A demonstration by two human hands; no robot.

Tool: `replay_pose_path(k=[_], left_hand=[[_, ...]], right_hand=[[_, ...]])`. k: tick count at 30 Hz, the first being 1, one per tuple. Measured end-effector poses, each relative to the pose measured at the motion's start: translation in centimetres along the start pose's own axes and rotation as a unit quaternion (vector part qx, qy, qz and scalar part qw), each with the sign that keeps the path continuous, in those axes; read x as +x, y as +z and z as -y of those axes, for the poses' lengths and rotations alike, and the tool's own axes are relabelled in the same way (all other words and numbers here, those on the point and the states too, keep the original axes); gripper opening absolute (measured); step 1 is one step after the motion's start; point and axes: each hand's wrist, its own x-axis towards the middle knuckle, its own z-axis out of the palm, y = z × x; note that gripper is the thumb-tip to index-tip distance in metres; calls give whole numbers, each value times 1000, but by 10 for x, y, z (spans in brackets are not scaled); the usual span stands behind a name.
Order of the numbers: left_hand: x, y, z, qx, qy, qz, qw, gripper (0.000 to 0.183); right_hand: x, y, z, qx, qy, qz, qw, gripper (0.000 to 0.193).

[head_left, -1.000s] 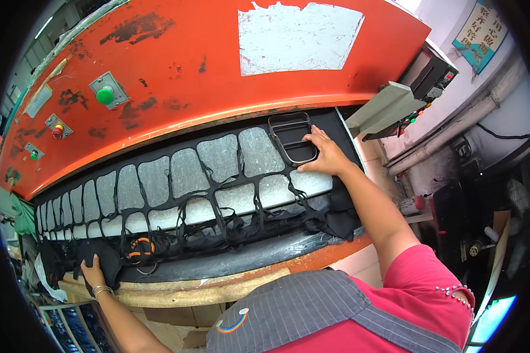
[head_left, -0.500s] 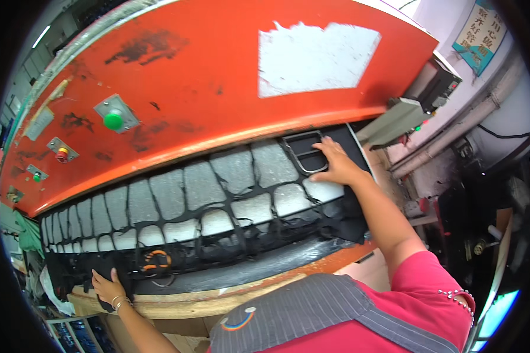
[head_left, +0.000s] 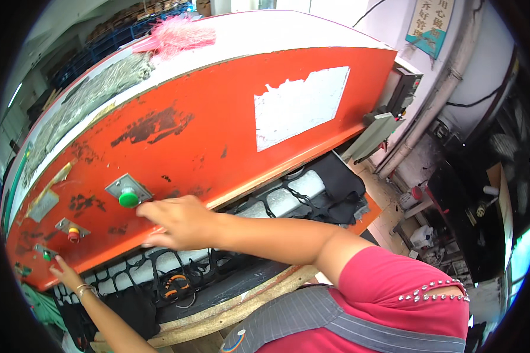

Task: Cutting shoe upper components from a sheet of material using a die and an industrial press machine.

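My right hand [head_left: 182, 222] reaches across the front of the red press machine [head_left: 224, 106]. Its fingers are apart, and the index fingertip is at the edge of the large green button [head_left: 129, 198]. Toward the lower left, my left hand [head_left: 68, 276] is raised with a finger stretched to the small green button [head_left: 46, 255]; whether it presses is hard to tell. Both hands are empty. Under the red front lies black sheet material [head_left: 341, 179] with rows of cut-out openings, a pale surface [head_left: 253, 210] showing through. My right forearm hides part of it.
Orange-handled scissors [head_left: 176, 285] lie on the near ledge. A red knob [head_left: 73, 235] sits between the two green buttons. Pink bristles [head_left: 182, 36] rest on top of the machine. A grey bracket [head_left: 376, 136] juts out at its right end, near a wall pipe [head_left: 424, 117].
My right hand has left the metal frame on the black sheet and moved left to the large green button. My left hand has risen from the black material. The view has tilted up.
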Motion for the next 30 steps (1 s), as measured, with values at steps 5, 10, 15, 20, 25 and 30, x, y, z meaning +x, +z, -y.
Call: replay_pose_path(k=[5,10,15,20,25,30], left_hand=[[51,-6,8,-49,-15,83,995,68],[-12,-69,24,-68,74,210,973,53],[-236,-94,-127,-117,-5,443,889,18],[-376,-107,-217,-130,158,551,809,15],[-408,-100,-233,-76,234,487,838,13],[-427,-118,-223,-47,210,492,844,19]], right_hand=[[46,33,-6,-108,-1,-38,993,26],[-10,27,-5,-6,27,102,994,26],[-135,-38,8,6,160,363,918,40],[-214,-74,28,-49,170,399,900,48],[-229,-72,34,-110,209,322,917,40],[-251,-79,48,-71,180,353,915,33]])
